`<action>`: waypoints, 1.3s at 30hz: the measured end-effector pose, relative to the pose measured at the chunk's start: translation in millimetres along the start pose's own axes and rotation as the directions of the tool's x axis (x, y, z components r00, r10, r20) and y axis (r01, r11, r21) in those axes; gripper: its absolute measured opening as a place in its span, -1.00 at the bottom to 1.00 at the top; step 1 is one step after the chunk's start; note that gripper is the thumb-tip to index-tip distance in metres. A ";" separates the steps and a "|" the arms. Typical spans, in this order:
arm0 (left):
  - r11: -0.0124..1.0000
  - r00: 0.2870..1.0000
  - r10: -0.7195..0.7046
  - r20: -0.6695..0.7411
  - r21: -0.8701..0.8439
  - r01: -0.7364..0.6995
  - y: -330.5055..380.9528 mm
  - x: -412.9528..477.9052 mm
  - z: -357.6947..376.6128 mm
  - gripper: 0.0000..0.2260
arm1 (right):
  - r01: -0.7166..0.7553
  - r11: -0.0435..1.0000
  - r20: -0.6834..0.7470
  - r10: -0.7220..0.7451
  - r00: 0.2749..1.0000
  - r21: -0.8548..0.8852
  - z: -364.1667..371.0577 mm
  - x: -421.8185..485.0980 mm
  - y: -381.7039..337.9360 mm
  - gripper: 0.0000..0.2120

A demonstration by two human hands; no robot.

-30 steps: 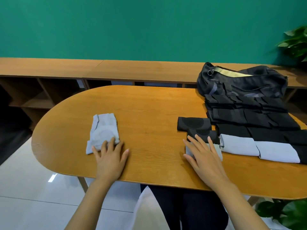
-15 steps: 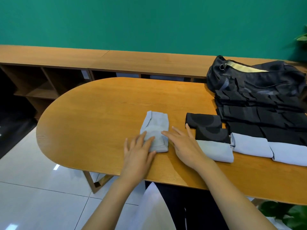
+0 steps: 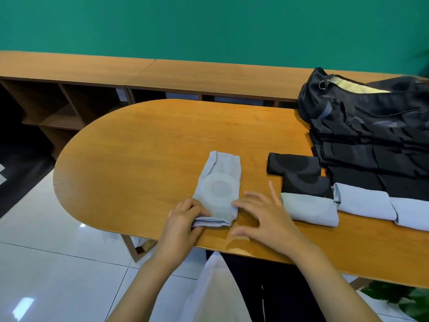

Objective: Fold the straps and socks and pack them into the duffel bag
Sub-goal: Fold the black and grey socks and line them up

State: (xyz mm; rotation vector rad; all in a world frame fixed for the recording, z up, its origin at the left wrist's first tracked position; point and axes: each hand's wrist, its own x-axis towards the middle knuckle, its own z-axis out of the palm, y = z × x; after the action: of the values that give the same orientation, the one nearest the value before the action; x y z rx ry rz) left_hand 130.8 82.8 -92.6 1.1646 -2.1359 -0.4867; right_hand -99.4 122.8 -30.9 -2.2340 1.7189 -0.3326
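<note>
Folding begins: a person's left hand (image 3: 183, 220) curls its fingers round the near edge of a pale grey-blue knitted sock with a ring pattern (image 3: 219, 189), which is doubled up off the oval wooden tabletop (image 3: 139, 140). The right hand (image 3: 262, 217) lies open with its fingers spread, the forefinger touching the sock's near right corner.

A second ago this sock lay well out to the left under a flat left hand, while the right hand rested on the folded pile. It has since been slid in front of the person, and the left palm has given way to a grip. It appears to be the one piece still being worked, so the folding looks nearly done and the packing still to come.

Just right of the right hand sit three folded pale socks (image 3: 364, 202) in a row. Two folded black socks (image 3: 293, 165) lie beyond that hand. Further right and further off, rows of folded black straps (image 3: 371, 154) run up to the black duffel bag (image 3: 362, 105), whose mouth is open on a pale yellow lining.

Below the tabletop's near edge are glossy white floor tiles (image 3: 46, 252), with green plant leaves (image 3: 394, 296) under its right end. Behind it a low wooden shelf unit (image 3: 92, 70) runs along a teal-green wall (image 3: 209, 24).
</note>
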 end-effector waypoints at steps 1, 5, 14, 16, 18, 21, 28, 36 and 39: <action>1.000 1.000 -0.009 0.002 -0.004 0.009 1.5 -1.8 0.1 -0.83 | 0.034 0.999 -0.008 -0.034 0.999 -0.023 4.3 -3.5 0.9 -0.25; 0.997 0.999 0.032 0.014 0.066 -0.033 15.7 -6.0 -1.3 -0.86 | 0.092 0.987 -0.157 -0.112 0.981 -0.132 25.5 -12.4 4.0 -0.52; 1.000 0.999 -0.013 -0.053 0.012 0.013 7.7 -11.5 -1.6 -0.89 | -0.043 0.992 -0.459 -0.018 0.888 -0.121 33.6 -22.8 -1.7 -0.90; 0.999 0.997 -0.011 -0.074 0.040 0.014 13.7 -11.0 -3.0 -0.95 | -0.068 0.990 -0.479 0.001 0.878 -0.122 32.9 -22.2 -3.6 -0.72; 0.998 0.988 -0.055 -0.144 0.025 0.059 19.8 -9.1 -2.0 -0.91 | -0.108 0.990 -0.492 0.048 0.869 -0.094 34.2 -20.3 -4.1 -0.62; 0.960 0.948 -0.260 -0.185 -0.152 0.233 23.5 -6.7 0.0 -0.75 | -0.181 0.983 -0.489 0.153 0.859 -0.009 37.1 -16.6 -2.4 -0.63; 0.935 0.908 -0.353 -0.226 -0.078 0.345 28.0 -1.0 4.4 -0.76 | -0.322 0.941 -0.405 0.255 0.878 -0.104 38.7 -0.2 -1.7 -0.67; 0.984 0.999 -0.013 -0.037 0.178 0.019 13.5 3.8 3.8 -0.80 | -0.076 0.965 -0.431 -0.040 0.901 -0.249 39.6 5.6 3.0 -0.83; 0.989 0.995 -0.063 0.081 0.136 0.052 6.1 1.7 -2.5 -0.55 | -0.066 0.977 -0.357 -0.012 0.934 -0.204 39.0 0.4 7.1 -0.65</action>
State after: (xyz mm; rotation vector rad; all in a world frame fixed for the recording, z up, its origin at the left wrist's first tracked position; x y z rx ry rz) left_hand 128.2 84.6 -86.6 1.3040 -2.2420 -0.4318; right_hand -91.6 124.4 -69.8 -2.4137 2.0531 -0.6079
